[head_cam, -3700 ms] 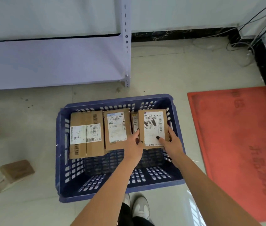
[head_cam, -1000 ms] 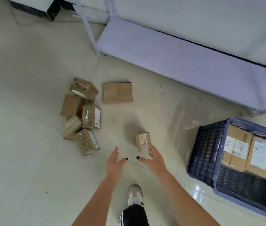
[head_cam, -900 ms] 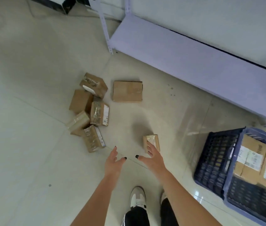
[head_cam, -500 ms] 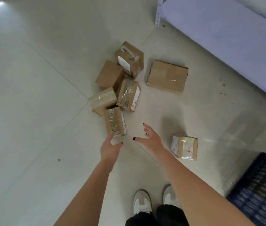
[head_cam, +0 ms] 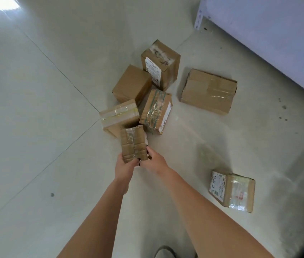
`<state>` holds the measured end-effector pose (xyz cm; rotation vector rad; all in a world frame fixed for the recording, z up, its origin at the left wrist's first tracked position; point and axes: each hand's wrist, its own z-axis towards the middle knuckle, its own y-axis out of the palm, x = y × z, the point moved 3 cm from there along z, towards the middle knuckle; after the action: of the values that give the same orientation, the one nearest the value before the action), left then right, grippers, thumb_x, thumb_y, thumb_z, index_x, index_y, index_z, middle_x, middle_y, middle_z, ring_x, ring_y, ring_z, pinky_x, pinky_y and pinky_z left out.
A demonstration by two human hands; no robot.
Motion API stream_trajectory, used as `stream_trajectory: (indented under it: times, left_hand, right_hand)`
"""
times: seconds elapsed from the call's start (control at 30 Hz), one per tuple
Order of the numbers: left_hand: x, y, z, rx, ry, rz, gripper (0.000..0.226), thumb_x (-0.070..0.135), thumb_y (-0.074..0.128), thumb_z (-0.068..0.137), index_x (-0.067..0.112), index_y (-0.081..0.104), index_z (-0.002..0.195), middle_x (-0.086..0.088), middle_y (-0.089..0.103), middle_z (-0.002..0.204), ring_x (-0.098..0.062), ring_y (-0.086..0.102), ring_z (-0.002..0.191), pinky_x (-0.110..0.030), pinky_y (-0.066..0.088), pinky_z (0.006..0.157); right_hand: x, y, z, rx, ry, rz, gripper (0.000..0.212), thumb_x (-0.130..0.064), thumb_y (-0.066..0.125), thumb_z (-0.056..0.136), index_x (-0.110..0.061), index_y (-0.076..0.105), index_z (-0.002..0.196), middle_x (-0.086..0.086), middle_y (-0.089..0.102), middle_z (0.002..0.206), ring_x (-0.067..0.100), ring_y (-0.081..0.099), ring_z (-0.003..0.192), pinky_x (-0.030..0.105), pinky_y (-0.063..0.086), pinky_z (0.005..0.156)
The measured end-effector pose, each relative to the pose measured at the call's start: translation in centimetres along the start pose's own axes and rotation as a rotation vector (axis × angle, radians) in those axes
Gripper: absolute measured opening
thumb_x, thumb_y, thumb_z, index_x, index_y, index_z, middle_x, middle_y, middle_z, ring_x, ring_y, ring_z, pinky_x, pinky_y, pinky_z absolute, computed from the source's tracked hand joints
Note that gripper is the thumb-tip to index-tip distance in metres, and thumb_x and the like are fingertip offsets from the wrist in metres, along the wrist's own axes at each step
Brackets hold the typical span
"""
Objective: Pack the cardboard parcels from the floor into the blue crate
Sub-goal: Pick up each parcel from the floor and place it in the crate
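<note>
Cardboard parcels lie scattered over the pale tiled floor (head_cam: 36,127), most of them bunched at the centre of the frame. The nearest one, a small taped parcel (head_cam: 133,143), is gripped at its lower end by both hands: the left hand (head_cam: 124,167) curls round its lower left corner, and the right hand (head_cam: 154,162) holds its lower right edge with the fingers wrapped behind it (dark nail polish shows on the fingertips). Whether it is lifted off the floor or resting on it cannot be told.

Just above it sit a tape-banded parcel (head_cam: 118,116) and a parcel wrapped in clear film (head_cam: 155,110), side by side and touching. Above those are a plain brown box (head_cam: 131,83) and a labelled box with handwriting on its tape (head_cam: 160,63), also pressed together. A flat wide parcel (head_cam: 209,91) lies apart to the right of the cluster. At lower right, well away from the rest, a parcel with a white label (head_cam: 232,190) sits alone. A pale lilac metal shelf (head_cam: 270,38) fills the upper right corner. The blue crate is out of the frame.
</note>
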<state>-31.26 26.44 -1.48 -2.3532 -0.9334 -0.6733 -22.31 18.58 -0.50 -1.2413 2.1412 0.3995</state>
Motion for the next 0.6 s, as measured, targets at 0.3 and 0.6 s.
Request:
stream_trajectory:
  times: [0.3, 0.6]
  left_hand:
    - [4.3, -0.2, -11.5, 0.019, 0.018, 0.076, 0.07, 0.013, 0.084, 0.06, 0.012, 0.044, 0.117, -0.001, 0.067, 0.101, -0.013, 0.065, 0.088, -0.022, 0.047, 0.072]
    - [10.4, 3.7, -21.0, -0.136, 0.08, 0.12, 0.085, 0.014, 0.081, 0.063, 0.023, 0.034, 0.134, 0.007, 0.061, 0.103, -0.006, 0.059, 0.089, -0.021, 0.044, 0.073]
  right_hand:
    - [-4.0, -2.2, -12.2, 0.044, -0.047, -0.029, 0.064, 0.005, 0.05, 0.084, -0.011, 0.034, 0.143, 0.008, 0.049, 0.14, 0.021, 0.051, 0.123, 0.008, 0.033, 0.082]
    - [-5.8, -8.8, -22.5, 0.308, -0.097, 0.167, 0.058, 0.001, 0.062, 0.078, -0.017, 0.051, 0.133, 0.006, 0.051, 0.131, 0.016, 0.051, 0.12, 0.005, 0.039, 0.086]
